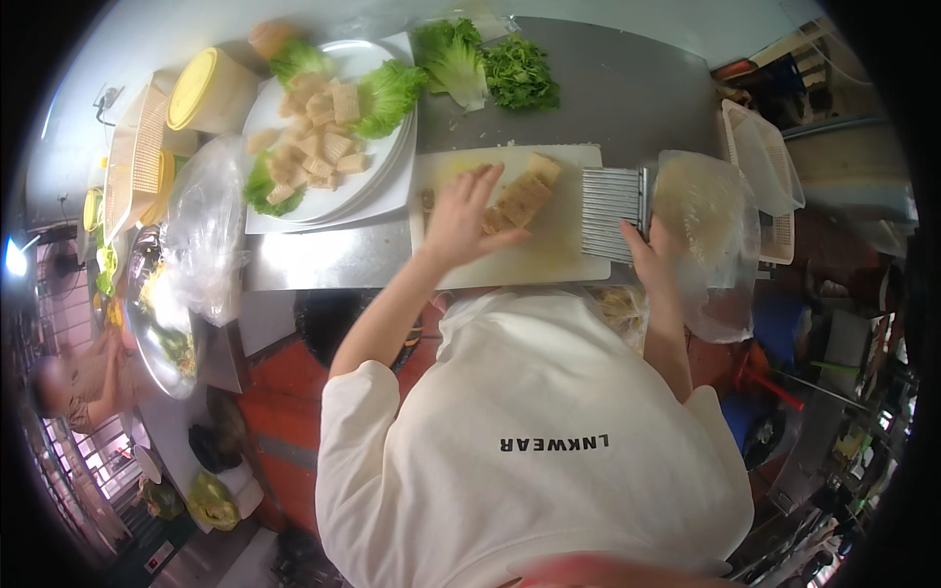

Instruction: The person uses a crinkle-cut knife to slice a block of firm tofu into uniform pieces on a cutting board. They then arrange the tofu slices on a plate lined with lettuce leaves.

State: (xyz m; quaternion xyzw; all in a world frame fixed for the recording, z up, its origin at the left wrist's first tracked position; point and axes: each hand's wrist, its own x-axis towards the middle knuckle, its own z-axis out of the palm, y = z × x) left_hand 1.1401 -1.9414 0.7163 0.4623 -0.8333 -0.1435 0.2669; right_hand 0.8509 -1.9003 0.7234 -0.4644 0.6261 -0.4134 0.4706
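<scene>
My right hand (653, 248) grips a metal crinkle cutter (612, 213) by its spine, its ridged blade overlapping the right part of a white cutting board (566, 253). Several tan, crusted blocks of food (526, 200) lie in a slanting row on the board, to the left of the blade. Over their lower left end is my left hand (463, 217), fingers spread; whether it touches them I cannot tell. Past the board on the left, a white plate (378, 165) holds pale, ridged food pieces (323, 143) with green lettuce leaves (390, 95) around them.
Lettuce (452, 62) and a bunch of leafy herbs (522, 73) lie behind the board on the metal table (625, 88). A clear plastic bag (709, 220) is at the right, beside plastic baskets (764, 162). Another bag (209, 220) and a tub (213, 88) stand left. A person (95, 382) is at far left.
</scene>
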